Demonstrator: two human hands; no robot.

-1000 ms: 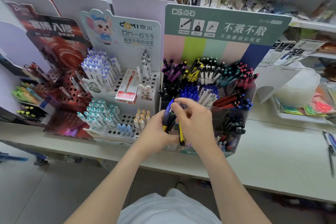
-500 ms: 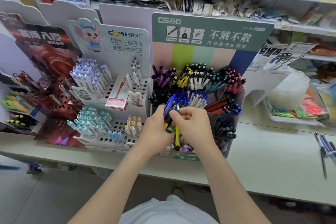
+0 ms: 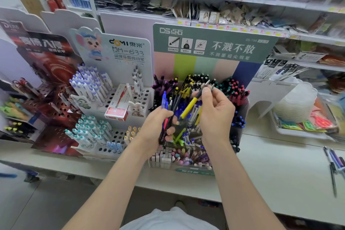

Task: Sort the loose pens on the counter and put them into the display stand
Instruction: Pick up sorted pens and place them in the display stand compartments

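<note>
My left hand point(image 3: 155, 127) grips a bundle of pens point(image 3: 167, 110), blue and dark ones, upright in front of the display stand point(image 3: 211, 43). My right hand point(image 3: 216, 115) pinches a yellow-and-black pen point(image 3: 190, 106), tilted with its tip up toward the stand's back rows. The stand's tiered compartments hold purple, yellow, teal, red and blue pens. Several loose pens point(image 3: 334, 162) lie on the white counter point(image 3: 280, 170) at the far right.
A white DM-633 pen stand point(image 3: 115, 87) with blue and teal pens and a red box stands to the left. A red stand point(image 3: 46, 87) is further left. Stacked clear trays point(image 3: 295, 104) sit at the right. Shelves of goods run behind.
My right hand has drawn the yellow-and-black pen out of the bundle and lifted it up and right. The left hand keeps the bundle. The camera moved closer.
</note>
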